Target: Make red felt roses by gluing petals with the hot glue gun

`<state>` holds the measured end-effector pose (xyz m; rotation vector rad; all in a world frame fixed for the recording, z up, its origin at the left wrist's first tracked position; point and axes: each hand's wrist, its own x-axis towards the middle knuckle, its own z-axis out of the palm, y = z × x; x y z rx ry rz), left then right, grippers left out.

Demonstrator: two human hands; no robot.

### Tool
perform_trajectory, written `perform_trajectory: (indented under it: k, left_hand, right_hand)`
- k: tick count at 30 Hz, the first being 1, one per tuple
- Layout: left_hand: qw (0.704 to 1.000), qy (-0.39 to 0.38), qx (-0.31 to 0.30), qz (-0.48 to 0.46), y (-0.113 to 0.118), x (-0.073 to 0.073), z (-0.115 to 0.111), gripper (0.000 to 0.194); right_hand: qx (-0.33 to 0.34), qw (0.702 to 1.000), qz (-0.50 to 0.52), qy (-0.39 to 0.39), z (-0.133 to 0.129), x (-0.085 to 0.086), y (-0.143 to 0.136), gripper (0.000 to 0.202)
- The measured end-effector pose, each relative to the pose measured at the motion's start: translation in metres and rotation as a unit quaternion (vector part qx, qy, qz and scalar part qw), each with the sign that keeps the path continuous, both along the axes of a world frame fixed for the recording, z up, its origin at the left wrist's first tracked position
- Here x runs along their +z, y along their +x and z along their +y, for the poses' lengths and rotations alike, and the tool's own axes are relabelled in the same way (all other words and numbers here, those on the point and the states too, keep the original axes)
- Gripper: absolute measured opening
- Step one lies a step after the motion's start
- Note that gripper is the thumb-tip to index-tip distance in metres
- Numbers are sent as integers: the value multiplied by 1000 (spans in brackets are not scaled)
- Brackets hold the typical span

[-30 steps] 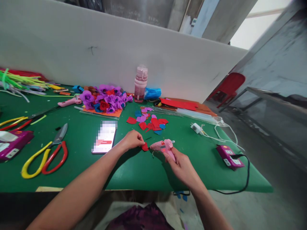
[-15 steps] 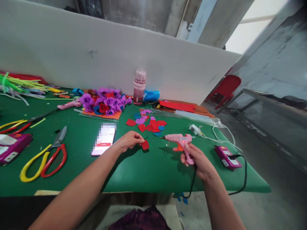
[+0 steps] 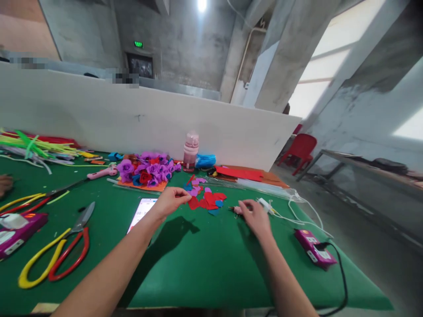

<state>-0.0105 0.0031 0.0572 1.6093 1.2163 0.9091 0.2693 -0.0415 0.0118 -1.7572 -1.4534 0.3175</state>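
My left hand (image 3: 172,203) is closed in a pinch above the table, left of a loose pile of cut petals (image 3: 211,201). A thin red sliver (image 3: 191,179) shows just above its fingertips, seemingly the red petal it holds, turned edge-on. My right hand (image 3: 256,218) is down over the pink hot glue gun (image 3: 237,210), with its fingers curled on it. Only the nozzle end of the gun shows, pointing left at the petals; the hand hides the rest. A phone (image 3: 140,211) lies partly behind my left forearm.
Scissors (image 3: 71,246) and purple power strips (image 3: 315,248) lie on the green table. Purple and red paper roses (image 3: 148,169), a pink bottle (image 3: 190,154) and red sheets (image 3: 238,172) line the back, before a white partition. A white cable (image 3: 310,211) curls at right.
The view has tilted up. My right hand has lowered the glue gun onto the table near the white plug. My left hand has lifted, and the red petal no longer shows its flat face.
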Motion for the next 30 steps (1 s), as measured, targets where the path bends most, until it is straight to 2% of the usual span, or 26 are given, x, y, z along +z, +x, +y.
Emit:
perform_trajectory:
  k: [1, 3, 5, 7, 9, 14, 18, 21, 25, 30]
  left_hand:
    - [999, 34, -4, 34, 1, 5, 3, 23]
    - [992, 82, -19, 93, 2, 13, 10, 23]
    - [984, 108, -32, 138, 3, 16, 16, 24]
    - [977, 121, -37, 169, 3, 15, 20, 25]
    - [974, 127, -36, 185, 2, 12, 23, 24]
    - [979, 113, -31, 164, 3, -4, 25, 25]
    - [992, 99, 25, 71, 5, -21, 18, 36]
    - [997, 69, 39, -7, 9, -34, 10, 37]
    - [997, 34, 1, -74, 19, -46, 2, 33]
    - [984, -18, -37, -176, 27, -52, -2, 27]
  right_hand:
    - [69, 996, 59, 1, 6, 8, -19, 37]
    - [193, 966, 172, -26, 18, 21, -59, 34]
    - [246, 937, 241, -65, 29, 30, -94, 29]
    - [235, 928, 276, -87, 37, 32, -117, 22]
    - [218, 927, 291, -96, 43, 27, -129, 17]
    - [199, 922, 327, -55, 52, 2, -129, 20]
    - [159, 916, 368, -18, 58, -12, -118, 24]
    - [121, 911, 393, 19, 61, -17, -112, 27]
    - [91, 902, 420, 42, 62, -19, -111, 30]
    - [109, 899, 422, 36, 59, -17, -114, 30]
